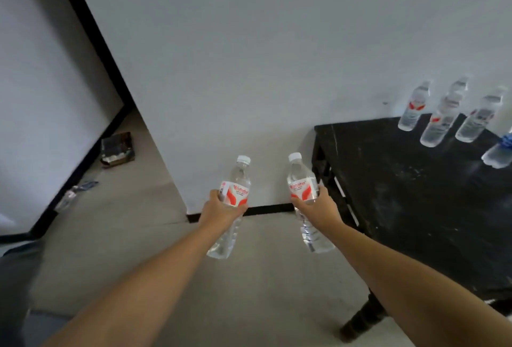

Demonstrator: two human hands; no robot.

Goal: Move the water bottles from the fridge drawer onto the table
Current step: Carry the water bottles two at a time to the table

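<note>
Both hands carry a bottle upright over the floor, left of the counter. The left hand has its grip wrapped round the left bottle at the label band, fingers curled behind, thumb in front. The right hand clamps the right bottle the same way, just below its label. Neither bottle is over the counter yet; the right one hangs near its left edge.

Each bottle looks full of water, so it should carry some weight for its size. The walls are thin clear plastic, ribbed below the label, likely to dent under a hard squeeze. The smooth label film may be slick, more so if cold from the fridge has left it damp; I cannot tell whether it is wet. The waist at the label is the sound place to hold, with the white screw cap left free.

The counter is dark and matt, scuffed with pale marks, on turned legs. Five standing bottles cluster at its far right, one with a blue label. The floor is pale concrete, the wall plain white.
</note>
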